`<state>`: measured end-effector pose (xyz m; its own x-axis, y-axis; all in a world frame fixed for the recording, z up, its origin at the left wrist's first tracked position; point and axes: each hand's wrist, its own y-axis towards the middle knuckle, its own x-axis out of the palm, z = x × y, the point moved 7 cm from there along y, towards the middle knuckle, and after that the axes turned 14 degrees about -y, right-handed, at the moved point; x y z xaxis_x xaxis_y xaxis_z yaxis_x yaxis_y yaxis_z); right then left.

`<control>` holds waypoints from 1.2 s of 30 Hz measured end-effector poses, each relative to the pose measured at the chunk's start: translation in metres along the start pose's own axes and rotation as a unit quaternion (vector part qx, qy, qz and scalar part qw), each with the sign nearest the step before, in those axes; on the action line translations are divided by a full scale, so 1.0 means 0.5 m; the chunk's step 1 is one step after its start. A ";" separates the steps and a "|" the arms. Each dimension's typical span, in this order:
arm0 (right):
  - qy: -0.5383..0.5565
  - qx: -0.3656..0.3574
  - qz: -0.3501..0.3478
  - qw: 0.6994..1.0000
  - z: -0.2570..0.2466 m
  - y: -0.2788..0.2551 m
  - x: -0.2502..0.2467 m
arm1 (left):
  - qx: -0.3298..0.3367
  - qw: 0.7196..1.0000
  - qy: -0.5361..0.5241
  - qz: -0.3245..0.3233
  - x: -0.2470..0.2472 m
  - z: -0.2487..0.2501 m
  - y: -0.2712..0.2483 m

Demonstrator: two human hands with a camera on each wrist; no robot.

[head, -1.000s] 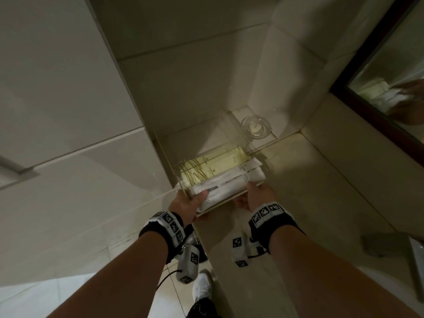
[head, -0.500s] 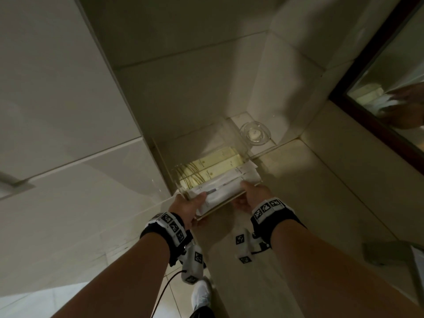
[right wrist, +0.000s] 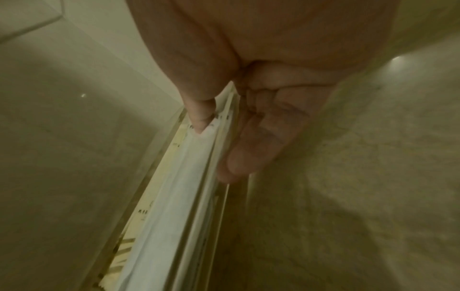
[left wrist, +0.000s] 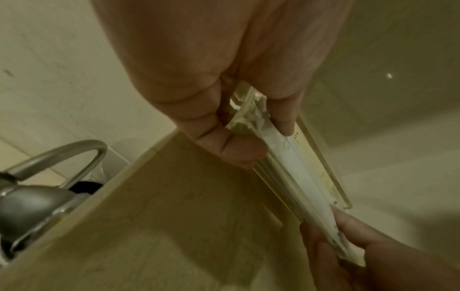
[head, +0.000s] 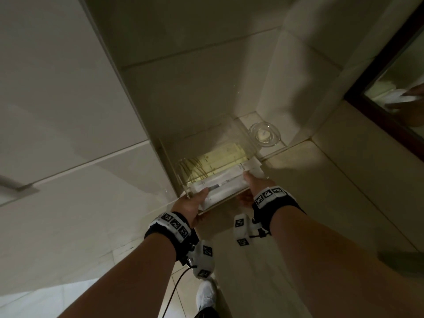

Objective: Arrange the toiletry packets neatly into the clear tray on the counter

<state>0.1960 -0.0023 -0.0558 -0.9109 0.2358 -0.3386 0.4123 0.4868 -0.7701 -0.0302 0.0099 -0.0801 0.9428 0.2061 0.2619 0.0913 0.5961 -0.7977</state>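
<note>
While both hands carry the clear tray (head: 247,143) at its near edge, I read the grip as a way to keep it level, so the packets inside don't slide. White packets (head: 226,183) lie along the tray's near wall, and yellow packets (head: 220,160) sit behind them toward its far wall. My left hand (head: 191,206) pinches the tray's near-left corner, thumb on top of the white packets and fingers curled beneath. My right hand (head: 255,185) clamps the near-right corner in the same way, thumb over the packet ends and fingers under the base. 1 small glass dish (head: 265,134) stands just beyond the tray's far-right corner on the counter (head: 344,180). I judge the tray is being settled against the wall.
</note>
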 end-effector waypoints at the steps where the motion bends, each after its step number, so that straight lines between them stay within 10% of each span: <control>1: -0.004 0.000 -0.004 1.000 -0.007 0.002 0.002 | -0.001 1.000 -0.025 -0.001 0.001 0.001 -0.003; 16: 0.039 -0.053 -0.019 0.998 -0.058 0.033 0.036 | -0.013 0.984 -0.161 0.070 0.000 0.018 0.000; 36: 0.201 -0.038 -0.173 0.963 -0.100 -0.011 0.092 | 0.005 0.956 -0.294 0.007 0.057 0.055 -0.041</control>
<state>0.1527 0.0479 -0.0402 -0.9201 0.3479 0.1802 0.0993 0.6521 -0.7516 -0.0141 0.0251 -0.0413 0.6003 0.6128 0.5140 0.0751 0.5966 -0.7990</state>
